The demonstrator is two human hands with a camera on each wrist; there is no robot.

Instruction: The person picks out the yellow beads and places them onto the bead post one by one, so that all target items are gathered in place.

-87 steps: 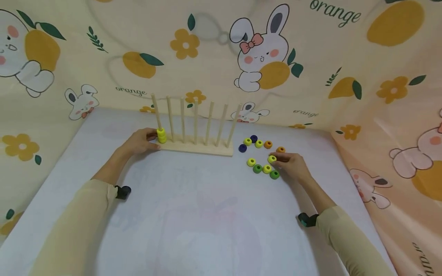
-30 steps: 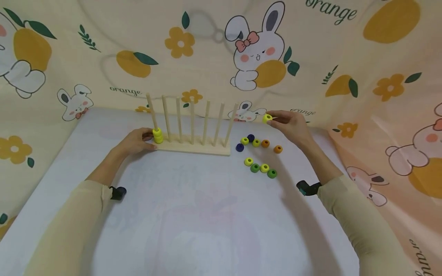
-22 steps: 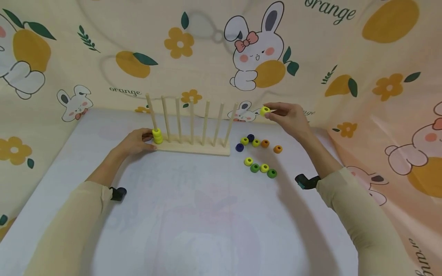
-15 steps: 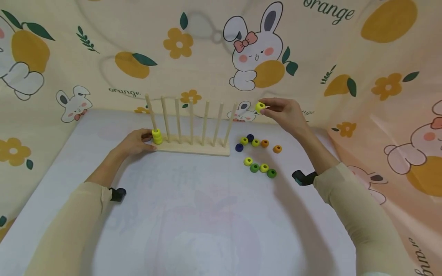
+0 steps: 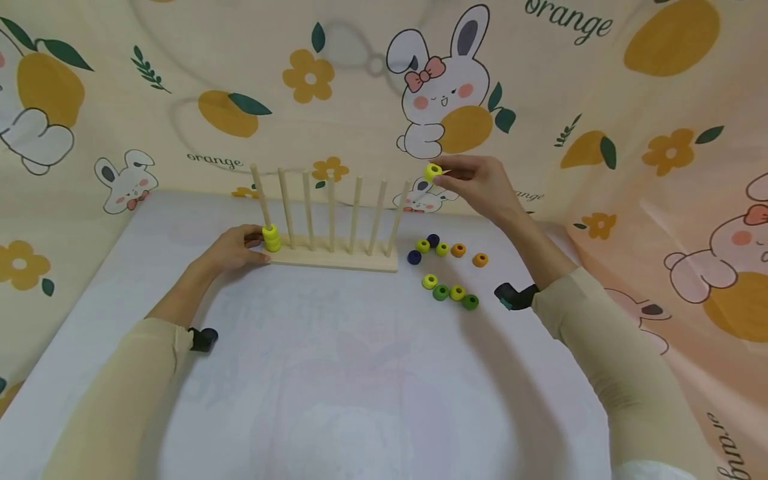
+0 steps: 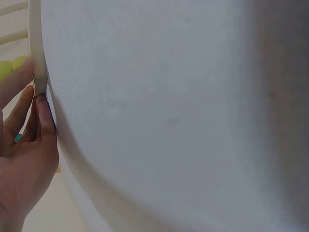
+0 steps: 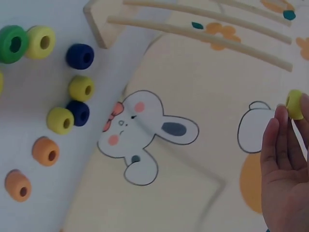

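Note:
A pale wooden pegboard (image 5: 336, 259) with several upright pegs stands toward the back of the table. Yellow beads (image 5: 272, 239) are stacked on its leftmost peg; the other pegs are bare. At the board's left end, my left hand (image 5: 234, 249) grips the base, its thumb in front and fingers behind; the left wrist view shows this hand (image 6: 31, 150) at the base edge (image 6: 37, 72). Raised to the right of the pegs, my right hand (image 5: 480, 185) pinches a yellow bead (image 5: 433, 173) between thumb and fingertips. The same bead (image 7: 294, 104) shows in the right wrist view.
Loose beads lie right of the board: several yellow (image 5: 429, 281), two dark blue (image 5: 414, 257), two orange (image 5: 480, 260) and two green (image 5: 471, 302). A patterned cloth (image 5: 360, 87) hangs behind the white table (image 5: 336, 373) and along its sides.
My right hand has lifted the yellow bead from among the loose beads and carried it up and leftward toward the pegs. The left hand has kept its hold on the board.

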